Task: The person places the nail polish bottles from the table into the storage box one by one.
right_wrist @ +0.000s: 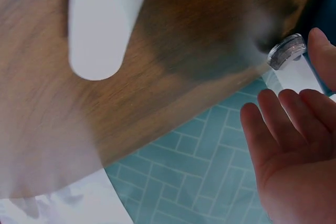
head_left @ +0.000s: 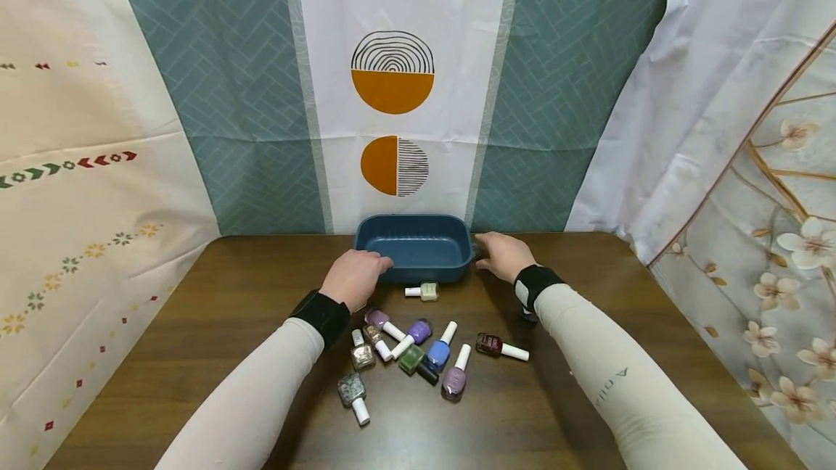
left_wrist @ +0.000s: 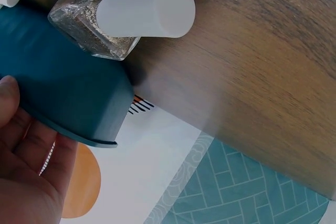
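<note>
A blue tray [head_left: 418, 226] stands at the far middle of the wooden table [head_left: 215, 325]. My left hand [head_left: 382, 263] is at its front left corner. In the left wrist view the thumb lies on the tray's outer wall [left_wrist: 63, 87] and the fingers [left_wrist: 47, 150] reach past the rim, so the left hand [left_wrist: 31, 145] holds that edge. My right hand [head_left: 486, 246] is beside the tray's right end, fingers spread and relaxed. A small glittery bottle with a white cap [right_wrist: 287, 52] lies just off the right hand's [right_wrist: 294, 103] fingertips; whether they touch it is unclear.
Several nail polish bottles lie loose between my forearms: a pale green one [head_left: 427, 291] by the tray, purple [head_left: 418, 330], blue [head_left: 439, 352], dark red [head_left: 490, 344], lilac [head_left: 453, 379], glitter [head_left: 353, 388]. A silver glitter bottle [left_wrist: 94, 22] lies close to the left wrist. Patterned curtains hang behind the table.
</note>
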The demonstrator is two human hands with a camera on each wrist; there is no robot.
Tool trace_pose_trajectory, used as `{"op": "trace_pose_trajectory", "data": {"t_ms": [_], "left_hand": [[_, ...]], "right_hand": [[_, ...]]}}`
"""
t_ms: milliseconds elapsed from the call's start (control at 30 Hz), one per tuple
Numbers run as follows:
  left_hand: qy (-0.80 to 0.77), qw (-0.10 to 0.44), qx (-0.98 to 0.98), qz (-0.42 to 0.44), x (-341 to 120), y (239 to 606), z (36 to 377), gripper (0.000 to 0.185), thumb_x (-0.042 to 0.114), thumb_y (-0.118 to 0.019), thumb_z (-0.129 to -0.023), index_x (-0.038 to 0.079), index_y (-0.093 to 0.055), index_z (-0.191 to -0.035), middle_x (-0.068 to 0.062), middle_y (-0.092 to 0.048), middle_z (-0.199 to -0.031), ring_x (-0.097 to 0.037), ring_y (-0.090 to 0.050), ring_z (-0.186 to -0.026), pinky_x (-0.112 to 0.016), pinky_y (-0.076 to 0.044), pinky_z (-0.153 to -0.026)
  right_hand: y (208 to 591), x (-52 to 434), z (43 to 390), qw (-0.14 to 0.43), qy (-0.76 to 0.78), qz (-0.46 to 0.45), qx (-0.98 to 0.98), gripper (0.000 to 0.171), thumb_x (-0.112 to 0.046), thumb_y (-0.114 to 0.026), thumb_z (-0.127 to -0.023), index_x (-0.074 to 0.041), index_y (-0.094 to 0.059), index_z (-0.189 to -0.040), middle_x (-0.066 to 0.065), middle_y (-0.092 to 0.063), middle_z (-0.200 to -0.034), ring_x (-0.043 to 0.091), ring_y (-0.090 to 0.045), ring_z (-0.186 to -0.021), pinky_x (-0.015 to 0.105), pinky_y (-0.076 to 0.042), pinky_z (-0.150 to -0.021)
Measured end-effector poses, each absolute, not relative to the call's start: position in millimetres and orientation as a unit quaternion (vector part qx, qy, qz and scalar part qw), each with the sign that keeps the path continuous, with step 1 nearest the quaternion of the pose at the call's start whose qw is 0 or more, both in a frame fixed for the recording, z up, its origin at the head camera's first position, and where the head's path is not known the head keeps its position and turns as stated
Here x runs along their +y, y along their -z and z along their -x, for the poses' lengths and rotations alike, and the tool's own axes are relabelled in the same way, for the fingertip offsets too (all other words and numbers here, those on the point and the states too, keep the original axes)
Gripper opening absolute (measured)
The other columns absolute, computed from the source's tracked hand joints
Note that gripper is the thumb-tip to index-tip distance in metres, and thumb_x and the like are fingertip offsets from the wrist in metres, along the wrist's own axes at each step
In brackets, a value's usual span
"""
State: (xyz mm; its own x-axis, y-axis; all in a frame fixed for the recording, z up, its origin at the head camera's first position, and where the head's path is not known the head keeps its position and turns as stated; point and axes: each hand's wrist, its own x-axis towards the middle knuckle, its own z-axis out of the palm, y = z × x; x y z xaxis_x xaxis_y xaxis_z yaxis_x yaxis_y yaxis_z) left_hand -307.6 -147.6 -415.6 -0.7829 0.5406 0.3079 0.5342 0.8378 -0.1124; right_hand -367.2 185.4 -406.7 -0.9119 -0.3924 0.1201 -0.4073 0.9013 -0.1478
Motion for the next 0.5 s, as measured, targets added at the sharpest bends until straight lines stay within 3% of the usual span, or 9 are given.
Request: {"op": "trace_pose_trajectory", "data": {"t_ms": [500], "left_hand": [[-0.008,0.173,-0.94,0.294,-148,417,305,0.034,-0.01,-0.074,-0.099,0.013,-0.081,-0.123,-0.007,-0.08,-0.106,-0.03,-0.076,-0.096,-0.049,-0.061,-0.094]], "right_hand": [[416,179,384,0.03,-0.071,-0.197,-0.977,0.061,-0.025,-0.085,-0.1,-0.001,-0.065,-0.152,0.02,-0.071,-0.142,0.04,-0.067,-0.132,0.055,-0.056,-0.107]]}}
